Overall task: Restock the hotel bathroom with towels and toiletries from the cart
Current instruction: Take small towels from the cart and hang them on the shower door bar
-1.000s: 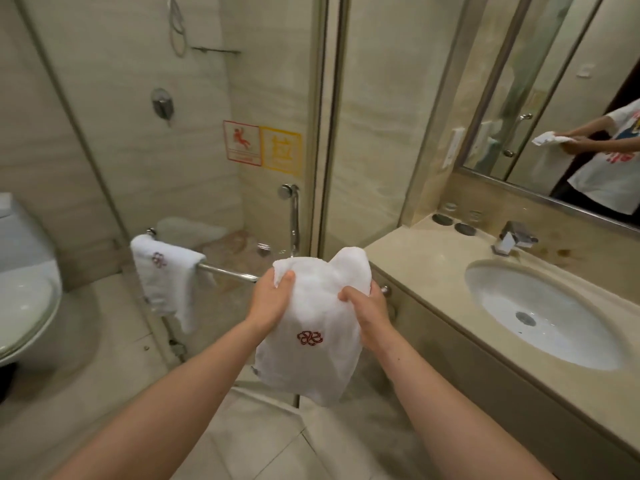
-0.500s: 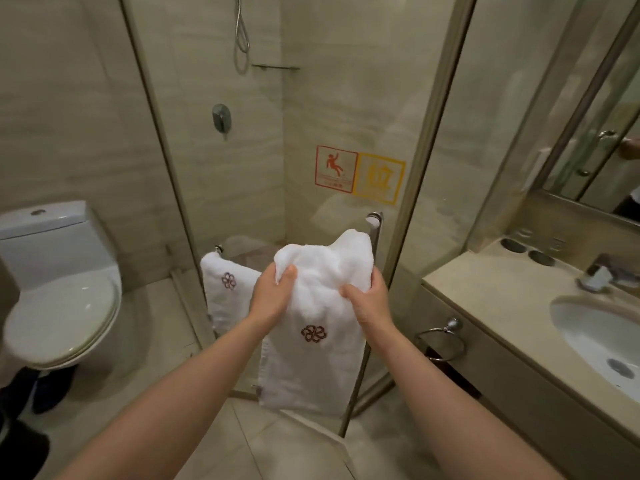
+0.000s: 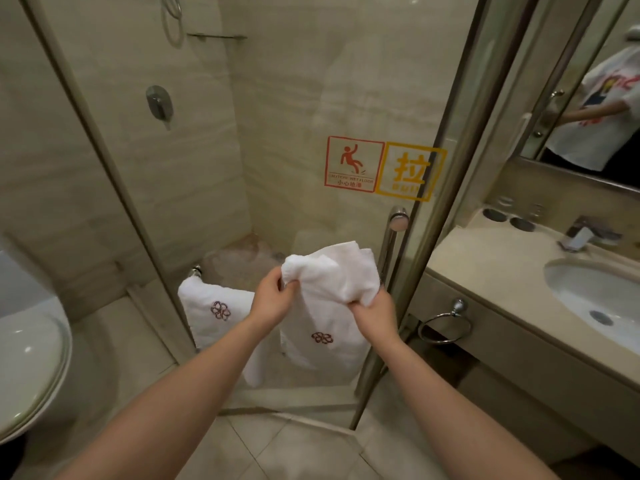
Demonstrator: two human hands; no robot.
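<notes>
Between left grip point(image 3: 272, 301) and right grip point(image 3: 374, 315), towel point(image 3: 332, 271)

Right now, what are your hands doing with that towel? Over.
Left hand, right hand both grip the white towel at its bunched top. Second towel hangs on the rail. Rest of rail hidden behind the held towel.

Glass shower door point(image 3: 311, 98) blocks reach straight ahead of the left hand point(image 3: 273, 299) and right hand point(image 3: 374, 317), which grip the held towel point(image 3: 332, 278). Hung towel point(image 3: 214, 306) covers the rail's left end. Upright door handle point(image 3: 391, 244) stands just right of the held towel. Towel ring point(image 3: 445, 325) and vanity point(image 3: 485, 265) wall off the right. Toilet point(image 3: 31, 341) sits far left. Open floor point(image 3: 294, 445) lies between toilet and vanity.
</notes>
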